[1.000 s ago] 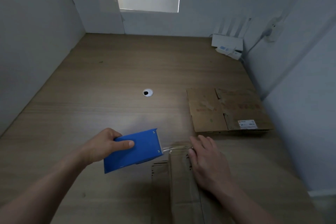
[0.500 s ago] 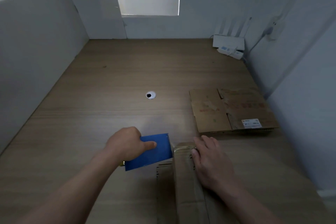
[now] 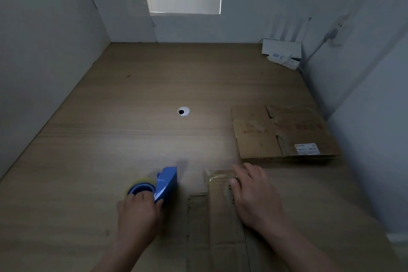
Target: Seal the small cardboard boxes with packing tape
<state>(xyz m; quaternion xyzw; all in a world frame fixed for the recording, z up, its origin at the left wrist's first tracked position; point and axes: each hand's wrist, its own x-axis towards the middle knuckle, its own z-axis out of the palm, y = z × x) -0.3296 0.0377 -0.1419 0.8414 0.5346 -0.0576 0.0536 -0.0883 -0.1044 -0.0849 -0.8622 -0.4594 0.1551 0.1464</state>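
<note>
The right hand (image 3: 254, 199) lies flat on the small box (image 3: 223, 234), its fingers (image 3: 245, 172) straight and close together, tips at the far end of the lid. Just left of those fingertips a shiny strip of tape (image 3: 217, 177) runs over the far edge; how well it is stuck down I cannot tell. The step in hand looks like pressing that strip home. To do it well, slide the flat fingers along the strip from the middle out to the far edge, then fold the loose end down over the side, so no bubble or lifted corner is left.

The left hand (image 3: 138, 214) sits well left of the box, fingers curled over the roll and thumb against the blue body of the tape dispenser (image 3: 166, 181), which rests on the table (image 3: 132, 134). It is best parked there with the blade facing away from both hands.

Beyond the right fingertips lies a flattened box (image 3: 265, 139), apart from the one being sealed.
</note>
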